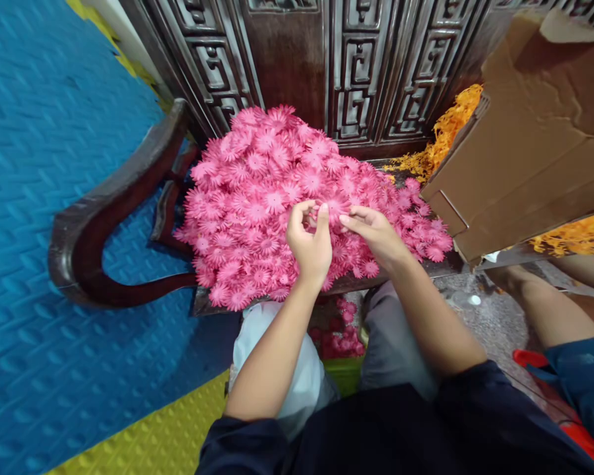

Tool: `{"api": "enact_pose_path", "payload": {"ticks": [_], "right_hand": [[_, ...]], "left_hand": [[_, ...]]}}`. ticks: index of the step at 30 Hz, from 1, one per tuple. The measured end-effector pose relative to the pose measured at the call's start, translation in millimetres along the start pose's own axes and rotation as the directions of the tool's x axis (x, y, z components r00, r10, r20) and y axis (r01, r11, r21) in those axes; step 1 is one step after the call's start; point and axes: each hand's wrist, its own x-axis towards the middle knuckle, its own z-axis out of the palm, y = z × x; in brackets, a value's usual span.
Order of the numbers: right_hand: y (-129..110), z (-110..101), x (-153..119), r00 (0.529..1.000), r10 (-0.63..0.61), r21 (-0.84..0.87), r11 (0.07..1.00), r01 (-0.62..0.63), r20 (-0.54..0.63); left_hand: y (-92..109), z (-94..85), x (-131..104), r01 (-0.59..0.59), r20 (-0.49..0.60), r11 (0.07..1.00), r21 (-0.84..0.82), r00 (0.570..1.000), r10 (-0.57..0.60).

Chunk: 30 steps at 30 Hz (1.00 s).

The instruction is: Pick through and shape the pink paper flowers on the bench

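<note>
The left hand [311,243] and right hand [377,232] pinch a pink flower [334,206] between them. It looks light, soft and easily creased, best held near its center.

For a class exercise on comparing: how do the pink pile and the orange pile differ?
The pink pile shows distinct round flowers; the orange pile looks stringy. The pink pile lies largely in view, while a box partly hides the orange pile. Both rest on the dark seat.
</note>
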Motion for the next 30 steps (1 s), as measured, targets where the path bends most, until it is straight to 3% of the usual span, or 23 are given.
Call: {"api": "enact_pose_path", "payload": {"ticks": [13,18,22,25,30], "right_hand": [[7,3,4,1.0,-0.005,-0.003,1.0,0.005,-0.009],[13,2,6,0.994,-0.105,-0.1,0.989,0.105,0.004],[13,-4,8,0.991,-0.134,-0.114,0.984,0.133,0.006],[10,-8,8,0.988,-0.151,-0.096,0.984,0.151,0.008],[8,-10,8,0.985,-0.17,-0.06,0.983,0.171,0.033]], "left_hand": [[-17,5.6,3,-0.087,-0.075,0.996,0.031,0.993,0.089],[-11,0.6,1,-0.19,-0.033,0.949,0.253,0.978,0.204],[-6,-3.4,2,-0.326,0.119,0.836,0.441,0.945,0.306],[-8,-5.2,8,-0.317,0.258,0.9,0.301,0.935,0.243],[-13,-10.3,20,-0.149,0.414,0.989,-0.023,0.899,0.145]]}}
